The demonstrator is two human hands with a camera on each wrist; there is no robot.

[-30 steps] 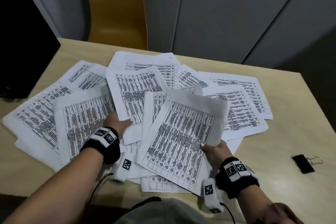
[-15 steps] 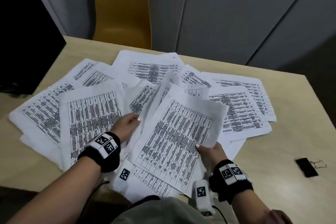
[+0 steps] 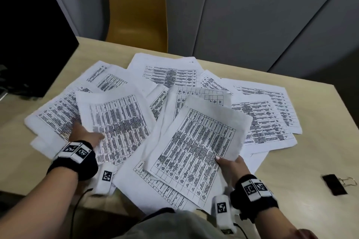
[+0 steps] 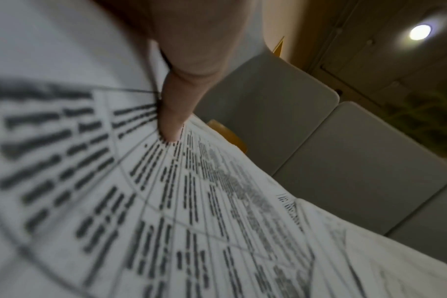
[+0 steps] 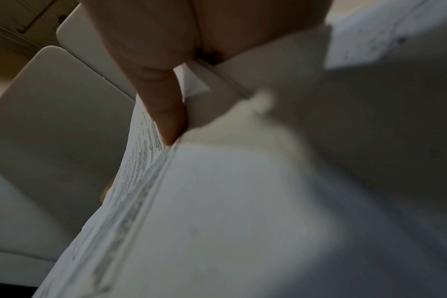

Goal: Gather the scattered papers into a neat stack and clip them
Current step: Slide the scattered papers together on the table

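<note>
Printed sheets of scattered papers [image 3: 262,118] lie fanned across the wooden table [image 3: 314,153]. My right hand [image 3: 231,165] holds a small stack of sheets [image 3: 196,149] by its near right corner, tilted up off the pile. In the right wrist view its thumb [image 5: 166,113] lies on top, with several sheet edges [image 5: 140,191] showing below. My left hand [image 3: 85,134] pinches another sheet [image 3: 120,122] at the left of the pile, and the thumb [image 4: 176,113] presses on its print. A black binder clip [image 3: 335,184] lies alone at the right.
A yellow chair [image 3: 136,13] stands behind the far table edge. At the far left a dark monitor [image 3: 29,35] stands on the table. Grey cabinet doors [image 3: 252,15] fill the background. The near table edge runs just under my wrists.
My left hand passed a centre sheet to the stack in my right hand, then moved left and took hold of another sheet. The right hand has stayed put with its stack.
</note>
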